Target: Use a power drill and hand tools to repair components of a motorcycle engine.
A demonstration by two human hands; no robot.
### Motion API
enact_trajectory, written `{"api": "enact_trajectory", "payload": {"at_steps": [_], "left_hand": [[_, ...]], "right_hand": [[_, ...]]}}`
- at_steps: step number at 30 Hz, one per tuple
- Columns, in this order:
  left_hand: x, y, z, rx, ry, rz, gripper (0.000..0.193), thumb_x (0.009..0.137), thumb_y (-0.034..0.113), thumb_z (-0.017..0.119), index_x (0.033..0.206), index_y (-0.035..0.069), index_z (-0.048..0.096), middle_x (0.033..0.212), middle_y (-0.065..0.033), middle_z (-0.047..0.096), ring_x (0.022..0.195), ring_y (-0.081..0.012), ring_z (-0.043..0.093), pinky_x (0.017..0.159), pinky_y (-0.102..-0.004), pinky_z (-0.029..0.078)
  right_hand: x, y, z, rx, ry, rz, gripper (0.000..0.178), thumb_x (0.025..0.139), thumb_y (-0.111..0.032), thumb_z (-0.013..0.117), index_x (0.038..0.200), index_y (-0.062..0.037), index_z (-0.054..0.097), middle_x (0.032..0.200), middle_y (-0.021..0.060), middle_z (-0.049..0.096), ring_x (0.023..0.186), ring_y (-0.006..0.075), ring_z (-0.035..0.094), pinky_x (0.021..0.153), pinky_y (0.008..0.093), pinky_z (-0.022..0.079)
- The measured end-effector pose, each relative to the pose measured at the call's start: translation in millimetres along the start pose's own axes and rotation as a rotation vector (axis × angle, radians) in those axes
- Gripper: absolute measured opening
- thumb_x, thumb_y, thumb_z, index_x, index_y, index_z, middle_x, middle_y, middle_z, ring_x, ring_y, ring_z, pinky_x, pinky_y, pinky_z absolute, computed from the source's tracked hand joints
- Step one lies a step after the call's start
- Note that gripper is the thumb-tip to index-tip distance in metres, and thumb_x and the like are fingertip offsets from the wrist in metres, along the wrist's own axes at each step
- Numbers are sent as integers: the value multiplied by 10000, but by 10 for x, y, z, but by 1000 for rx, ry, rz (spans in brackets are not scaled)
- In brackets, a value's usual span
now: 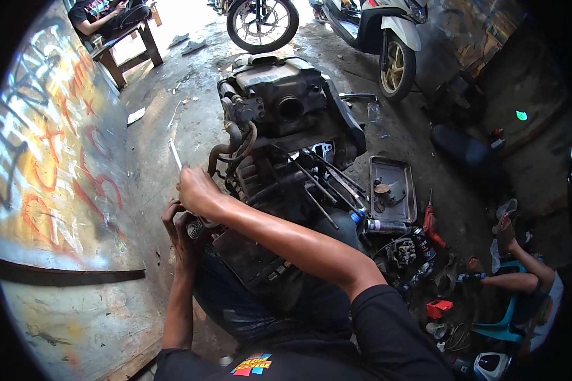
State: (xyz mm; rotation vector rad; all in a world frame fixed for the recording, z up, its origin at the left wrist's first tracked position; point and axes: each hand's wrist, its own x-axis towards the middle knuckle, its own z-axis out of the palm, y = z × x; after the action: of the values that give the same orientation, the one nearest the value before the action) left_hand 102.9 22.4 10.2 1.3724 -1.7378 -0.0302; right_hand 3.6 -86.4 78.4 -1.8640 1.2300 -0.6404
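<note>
My right hand [198, 189] reaches across my body to the left side of a dirty motorcycle engine and frame [279, 120]. Closed in its fingers is a slim silver tool [175, 154], shaped like a wrench handle, its free end pointing up and away. Just below, my left hand [183, 233] has its fingers curled beside a small metal coil spring [196, 228]; what they grip is partly hidden. A curved brown hose [221, 152] runs down the machine close to my right hand. My right forearm covers part of the engine.
Right of the engine lie a metal tray [394, 209] with parts, a spray can [388, 227] and a red-handled tool [433, 225]. Another person's limbs [521, 276] show at lower right beside a teal stool [499, 327]. A painted wall [63, 146] stands left; a scooter [394, 51] is parked beyond.
</note>
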Motion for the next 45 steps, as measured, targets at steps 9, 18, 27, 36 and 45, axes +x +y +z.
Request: {"api": "enact_trajectory", "payload": {"at_steps": [9,18,27,36,45], "left_hand": [[457,-137,190,36,-51,477,355,699,93,735,1011,73,568,1039,-125,569,1105,-355,543,1032,-573,436],[690,-341,338,-204,20,658,387,735,217,749,945,108,442,851,-95,472,806,-301,524,822,-533,487],[494,-282,496,-261,157,392,408,1027,436,428,885,54,404,684,-83,420,583,-212,439,521,-350,388],[347,191,257,-235,-54,-241,396,1047,416,428,938,41,489,629,-45,474,557,-114,454,492,-318,358],[577,545,22,-117,-179,-432,420,1047,344,480,1132,-64,529,727,-221,589,603,-175,492,556,-389,418]], "right_hand": [[-998,307,-660,-76,96,-338,242,881,-60,605,1118,-8,610,966,167,670,909,368,669,817,451,532],[-1071,611,-645,-330,315,-645,480,814,-63,648,1286,-133,600,1092,101,591,1066,282,552,1017,459,372],[-1001,532,-584,-249,385,-605,520,783,-7,645,1283,-146,606,1049,88,597,992,263,565,937,422,386],[-972,510,-533,-158,411,-531,530,732,-33,690,1254,-75,611,1088,118,605,1045,300,558,971,423,404],[-943,508,-501,-127,480,-523,472,806,-101,707,1270,-97,616,1112,99,612,1045,288,555,965,413,410]]}}
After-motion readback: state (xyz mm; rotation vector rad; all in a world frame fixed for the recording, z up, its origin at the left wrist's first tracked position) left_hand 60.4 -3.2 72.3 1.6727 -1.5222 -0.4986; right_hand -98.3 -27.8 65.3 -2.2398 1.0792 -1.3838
